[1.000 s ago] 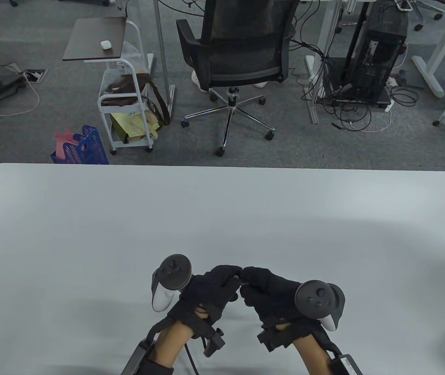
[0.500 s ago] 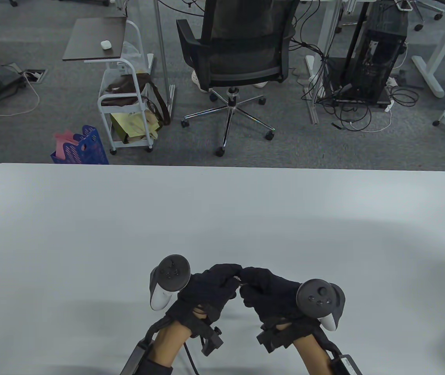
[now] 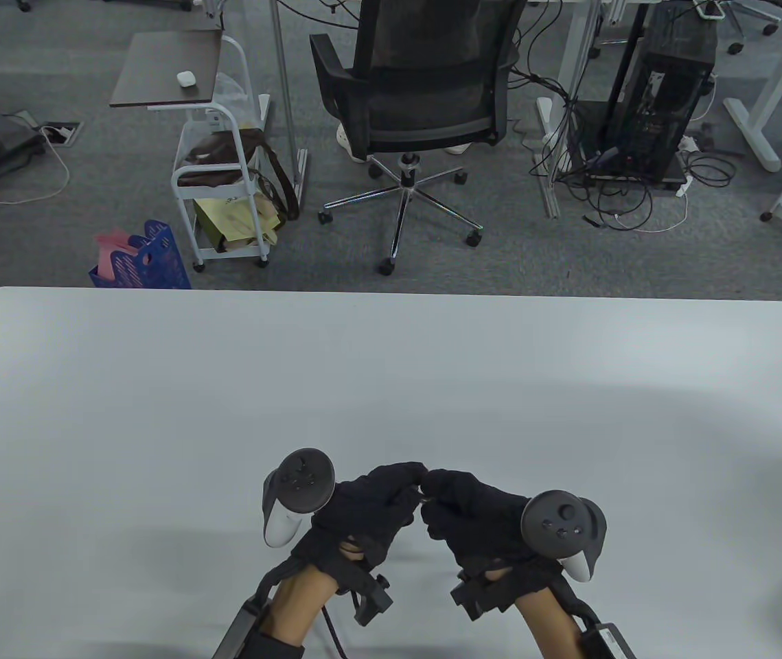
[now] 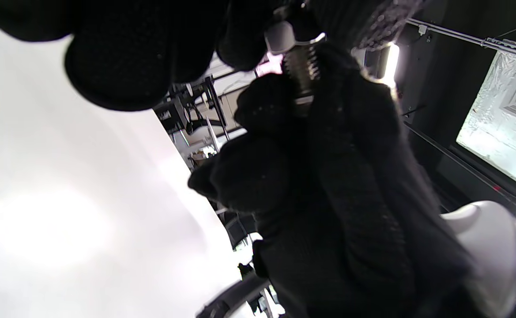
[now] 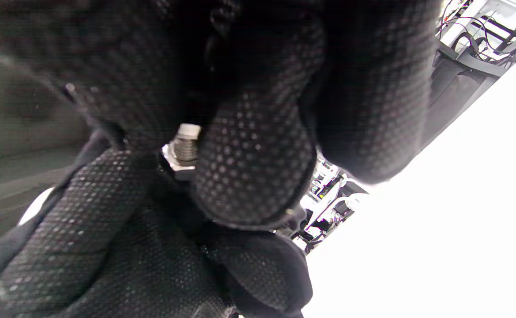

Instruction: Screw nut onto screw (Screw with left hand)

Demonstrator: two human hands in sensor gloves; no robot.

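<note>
While both gloved hands meet fingertip to fingertip above the counter's (image 3: 157, 384) near edge, the left hand (image 3: 363, 511) pinches the nut (image 5: 172, 164) threaded on the screw (image 4: 301, 73). The right hand (image 3: 473, 515) grips the screw; no writing is legible.

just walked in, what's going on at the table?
Someone in black sensor gloves is threading a nut onto a screw. The left hand and right hand meet fingertip to fingertip just above the white table, pinching the small parts between them. The wrist views show bare thread beside the nut. Which hand grips which part is unclear.
</note>
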